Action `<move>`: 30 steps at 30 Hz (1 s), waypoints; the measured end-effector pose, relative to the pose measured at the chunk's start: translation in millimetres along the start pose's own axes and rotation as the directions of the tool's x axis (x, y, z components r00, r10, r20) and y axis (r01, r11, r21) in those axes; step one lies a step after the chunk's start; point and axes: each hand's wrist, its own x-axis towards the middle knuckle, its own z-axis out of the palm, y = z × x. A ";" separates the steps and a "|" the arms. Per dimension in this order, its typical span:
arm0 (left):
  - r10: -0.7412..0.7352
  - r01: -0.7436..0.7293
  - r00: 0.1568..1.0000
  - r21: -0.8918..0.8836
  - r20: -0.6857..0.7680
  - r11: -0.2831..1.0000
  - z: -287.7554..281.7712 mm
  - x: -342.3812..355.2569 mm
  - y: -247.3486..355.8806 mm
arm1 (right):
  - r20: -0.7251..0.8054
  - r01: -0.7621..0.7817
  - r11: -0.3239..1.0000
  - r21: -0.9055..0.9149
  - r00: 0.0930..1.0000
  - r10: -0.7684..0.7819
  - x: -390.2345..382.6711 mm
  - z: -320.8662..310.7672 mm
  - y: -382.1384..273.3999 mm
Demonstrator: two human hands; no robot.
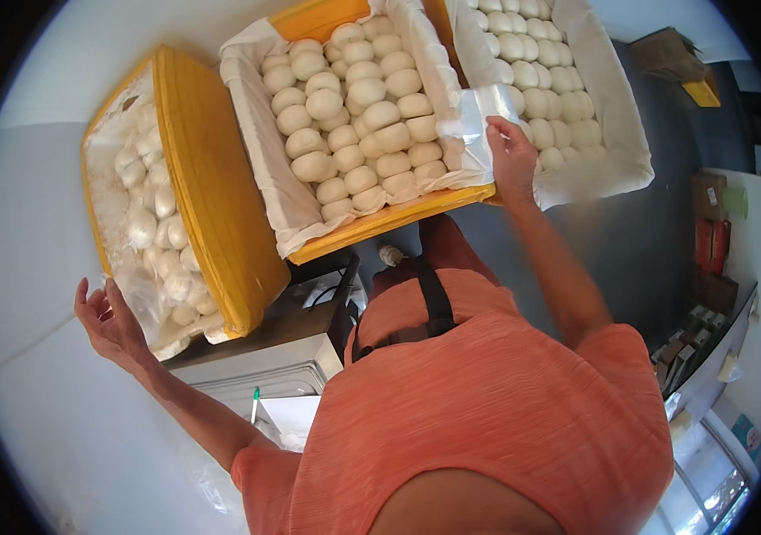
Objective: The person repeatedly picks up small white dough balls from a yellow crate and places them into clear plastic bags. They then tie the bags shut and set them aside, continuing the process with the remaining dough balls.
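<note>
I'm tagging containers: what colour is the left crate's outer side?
The left crate is orange-yellow, best seen in the head view.

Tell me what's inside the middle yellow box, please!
The middle yellow box holds a white cloth liner and round white buns packed in rows, some sitting on others. The upper buns hide much of the ones below, and the box's floor is covered, so I can't see it.
</note>
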 end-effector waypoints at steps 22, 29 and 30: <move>0.730 0.274 0.200 -0.753 0.653 0.599 273.5 -197.3 239.8 | 0.319 -0.770 0.492 0.405 0.624 0.714 56.8 -96.5 44.1; 0.709 0.302 0.118 -0.705 0.695 0.641 281.3 -214.2 280.3 | 0.278 -0.644 0.672 0.366 0.765 0.581 49.3 -89.3 17.1; 0.697 0.335 0.113 -0.688 0.708 0.644 281.1 -215.2 287.2 | 0.302 -0.581 0.761 0.290 0.810 0.503 48.2 -86.1 13.5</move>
